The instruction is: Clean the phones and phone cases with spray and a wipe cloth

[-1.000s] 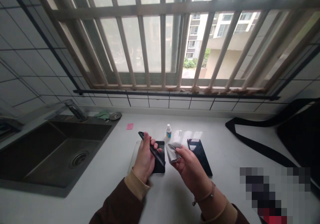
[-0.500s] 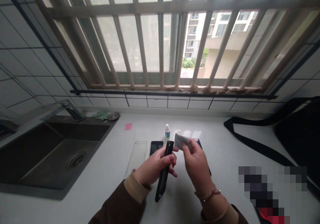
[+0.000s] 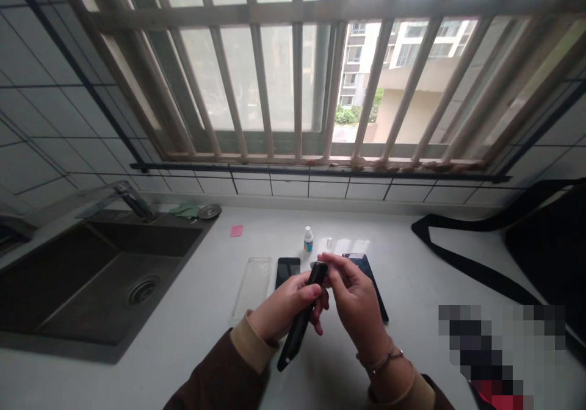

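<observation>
My left hand (image 3: 286,300) is closed around a black phone (image 3: 295,337), which it holds edge-on and tilted above the counter. At the phone's upper end is my right hand (image 3: 357,291), its fingers curled on a grey cloth (image 3: 314,265). Most of the cloth is hidden behind my fingers and the phone. Behind my left hand lies another dark phone (image 3: 288,266), with a clear phone case (image 3: 251,285) to its left. A dark flat device (image 3: 376,288) lies partly under my right hand. Beyond the hands stands a small white-capped bottle (image 3: 308,242).
On the left is a sink (image 3: 91,288) with a faucet (image 3: 132,201); a green cloth (image 3: 184,210) and a metal strainer (image 3: 209,212) sit behind it. A pink note (image 3: 236,231) lies on the counter. A black bag (image 3: 549,239) with a strap is at right. A barred window rises behind.
My right hand has moved left with the grey cloth, bringing it against the phone's upper end. The phone has tilted slightly, and more of the flat device at right shows.
</observation>
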### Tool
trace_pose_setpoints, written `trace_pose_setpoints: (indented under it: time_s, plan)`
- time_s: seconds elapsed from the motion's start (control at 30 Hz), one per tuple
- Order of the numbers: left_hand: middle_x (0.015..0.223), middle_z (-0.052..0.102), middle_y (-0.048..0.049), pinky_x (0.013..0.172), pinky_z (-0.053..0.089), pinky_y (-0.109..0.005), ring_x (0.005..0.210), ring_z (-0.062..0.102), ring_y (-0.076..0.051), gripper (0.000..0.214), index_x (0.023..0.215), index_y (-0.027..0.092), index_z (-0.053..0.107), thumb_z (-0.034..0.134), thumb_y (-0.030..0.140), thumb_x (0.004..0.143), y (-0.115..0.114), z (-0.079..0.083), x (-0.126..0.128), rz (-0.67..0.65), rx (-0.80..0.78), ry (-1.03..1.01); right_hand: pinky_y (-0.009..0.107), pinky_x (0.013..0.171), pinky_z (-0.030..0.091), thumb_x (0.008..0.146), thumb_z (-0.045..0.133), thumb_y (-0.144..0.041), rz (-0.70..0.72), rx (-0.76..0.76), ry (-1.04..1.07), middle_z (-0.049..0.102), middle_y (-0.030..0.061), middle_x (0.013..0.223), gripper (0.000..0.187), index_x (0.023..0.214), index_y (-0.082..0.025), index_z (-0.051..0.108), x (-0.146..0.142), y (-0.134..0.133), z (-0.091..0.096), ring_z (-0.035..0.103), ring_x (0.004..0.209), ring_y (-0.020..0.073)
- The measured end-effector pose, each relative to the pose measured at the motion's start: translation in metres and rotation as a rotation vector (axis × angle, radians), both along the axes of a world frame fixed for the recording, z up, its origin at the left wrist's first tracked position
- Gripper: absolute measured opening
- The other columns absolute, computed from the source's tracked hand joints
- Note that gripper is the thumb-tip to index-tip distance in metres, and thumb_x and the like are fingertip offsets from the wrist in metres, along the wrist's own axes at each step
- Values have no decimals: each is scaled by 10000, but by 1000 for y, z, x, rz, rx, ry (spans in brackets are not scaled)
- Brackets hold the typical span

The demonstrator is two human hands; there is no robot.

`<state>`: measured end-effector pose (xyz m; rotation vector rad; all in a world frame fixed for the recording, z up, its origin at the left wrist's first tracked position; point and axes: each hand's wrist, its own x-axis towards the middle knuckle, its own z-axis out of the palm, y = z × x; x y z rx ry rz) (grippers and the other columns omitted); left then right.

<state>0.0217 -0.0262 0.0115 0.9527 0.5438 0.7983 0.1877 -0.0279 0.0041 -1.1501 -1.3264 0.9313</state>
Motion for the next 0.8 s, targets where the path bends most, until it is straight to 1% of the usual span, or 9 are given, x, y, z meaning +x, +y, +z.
trace_pose_setpoints:
  time_s: [0.1, 0.17, 0.23, 0.3, 0.43, 0.57, 0.7, 0.77, 0.8]
  plan:
    - [895, 589, -72, 581, 600, -287, 675, 539, -137, 495, 1069, 147, 644, 754, 584, 864, -1, 2, -1, 18, 16, -27, 478, 1038, 560, 947, 699, -428, 60, -78, 160, 763, 116, 1266, 342, 1218, -224, 734, 1, 5, -3, 725, 1161, 304]
    - [890, 581, -65, 567, 595, -278, 667, 528, -132, 529, 1092, 149, 637, 750, 610, 856, -2, 3, -1, 15, 1, -35, 496, 1019, 571, 915, 737, -432, 64, -133, 272, 752, 130, 1289, 374, 1219, -215, 721, 1, 8, -5, 722, 1168, 315]
    - [877, 565, -48, 547, 586, -264, 653, 518, -125, 561, 1143, 158, 625, 763, 611, 843, -1, 1, -2, -10, -32, -6, 498, 988, 586, 907, 749, -431, 25, -151, 342, 752, 134, 1285, 367, 1200, -213, 712, 2, 9, -7, 721, 1168, 318]
    - [864, 556, -35, 533, 581, -259, 640, 516, -121, 548, 1172, 163, 614, 762, 584, 853, 0, -2, -1, -27, -52, 66, 491, 999, 581, 921, 744, -418, -7, -121, 334, 763, 123, 1251, 310, 1156, -218, 709, 3, 9, -6, 722, 1164, 307]
    - [834, 550, -27, 512, 579, -262, 641, 524, -130, 481, 1114, 159, 609, 741, 555, 877, 3, -9, 0, 18, -48, 227, 467, 1009, 579, 984, 684, -378, 15, 4, 200, 776, 99, 1180, 188, 1105, -238, 713, 2, 2, 2, 727, 1143, 280]
    - [811, 506, 4, 517, 588, -270, 652, 519, -133, 490, 1152, 172, 604, 763, 535, 864, 3, -9, 1, -2, -32, 255, 464, 1030, 577, 1031, 619, -315, 24, 172, 55, 766, 96, 1194, 178, 1152, -259, 737, 2, -6, 6, 725, 1148, 272]
    - [836, 486, 17, 504, 578, -250, 647, 487, -114, 564, 1243, 180, 584, 812, 489, 830, 2, -9, 1, 11, -31, 274, 480, 1066, 584, 1040, 613, -282, 92, 178, 122, 759, 90, 1277, 223, 1251, -271, 683, 1, -7, 1, 708, 1233, 271]
    - [845, 474, 17, 503, 577, -245, 664, 478, -114, 586, 1245, 172, 578, 817, 498, 821, 2, -10, 2, 36, -26, 260, 479, 1052, 604, 1036, 621, -292, 75, 172, 143, 753, 94, 1306, 261, 1293, -264, 657, 0, -5, -3, 696, 1268, 279]
    - [843, 466, 19, 502, 576, -245, 668, 471, -115, 585, 1237, 167, 577, 812, 507, 823, 3, -10, 2, 46, -28, 255, 476, 1047, 610, 1035, 622, -297, 52, 170, 115, 748, 96, 1322, 284, 1315, -262, 651, -1, -3, -5, 690, 1281, 283]
